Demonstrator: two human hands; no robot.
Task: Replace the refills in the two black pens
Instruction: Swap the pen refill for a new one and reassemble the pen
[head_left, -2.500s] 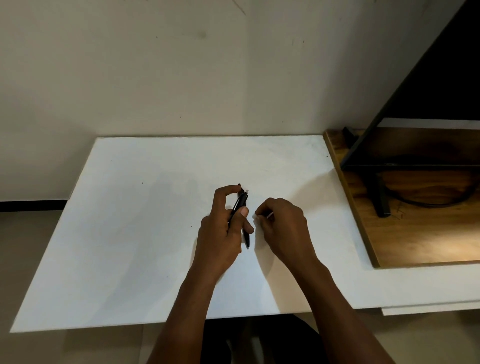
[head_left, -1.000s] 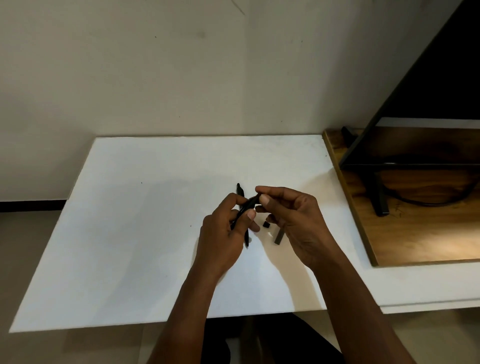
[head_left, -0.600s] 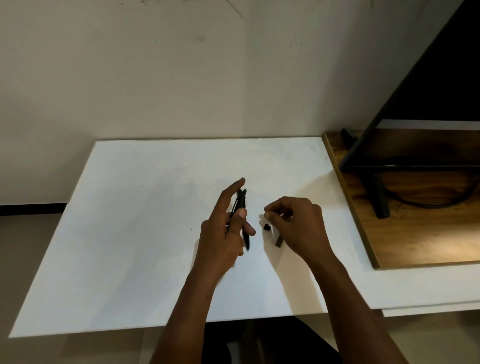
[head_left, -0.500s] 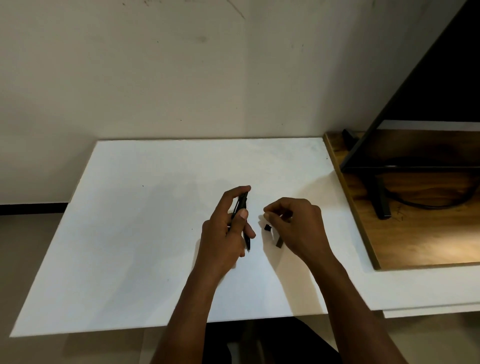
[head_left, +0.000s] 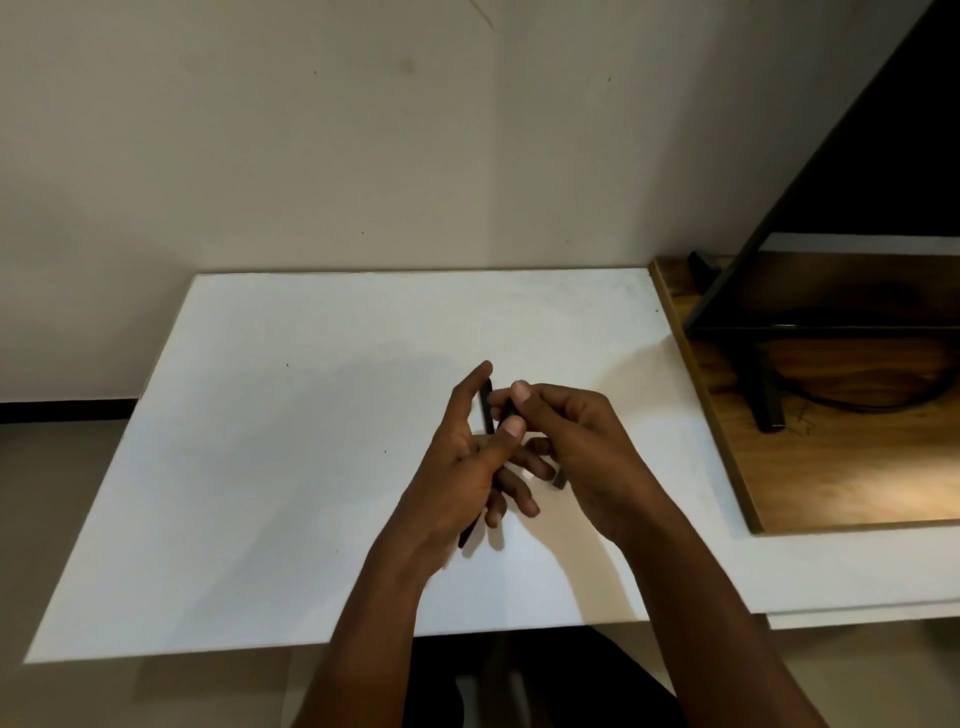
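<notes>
My left hand (head_left: 462, 473) holds a black pen (head_left: 505, 415) slanted over the white table (head_left: 270, 467). The pen's lower end (head_left: 467, 535) sticks out below my palm. My right hand (head_left: 582, 447) pinches the pen's upper end between thumb and forefinger. A second black pen (head_left: 488, 402) lies on the table just behind my left forefinger, mostly hidden. A small dark pen part (head_left: 560, 480) rests on the table under my right hand's fingers. No refill shows clearly.
A wooden board (head_left: 841, 478) lies on the table's right side, carrying a black stand (head_left: 763, 395) and a dark cable (head_left: 857, 405). A pale wall runs behind the table. The table's front edge is close to my forearms.
My right hand rose from beside the small parts on the table and closed on the upper end of the pen in my left hand. My left hand tilted slightly.
</notes>
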